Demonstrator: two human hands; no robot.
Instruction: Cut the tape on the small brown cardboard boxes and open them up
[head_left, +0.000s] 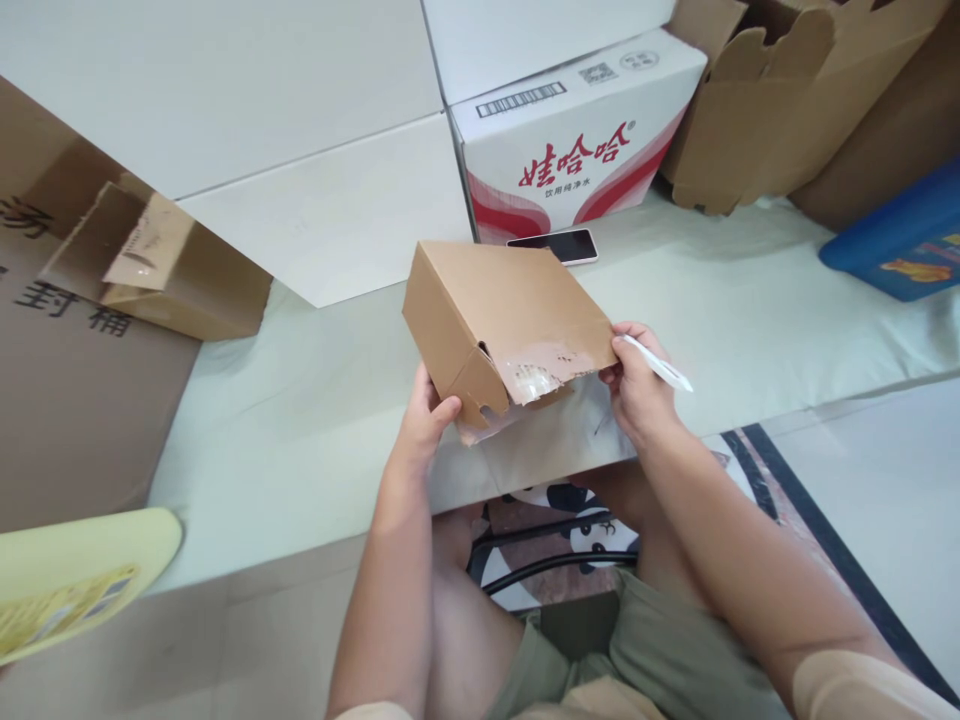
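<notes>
A small brown cardboard box point(525, 300) is tilted above the covered table, between my two hands. Torn clear tape point(534, 378) hangs along its ragged near edge, where the flaps look partly loose. My left hand point(425, 425) grips the lower left corner, thumb on the outside of the side flap. At the right corner, my right hand point(637, 385) pinches the box's edge. That same hand also holds a slim white box cutter point(656, 362), pointing away to the right. Whether its blade is out, I cannot tell. The box's inside is hidden.
Behind the box lies a phone point(574, 246), before a white and red water carton point(570, 160). White boxes point(322, 210) stand at the back. Another small carton point(202, 270) is at left, brown cartons point(742, 130) and a blue container point(900, 240) at right. A yellow item point(90, 550) sits near left.
</notes>
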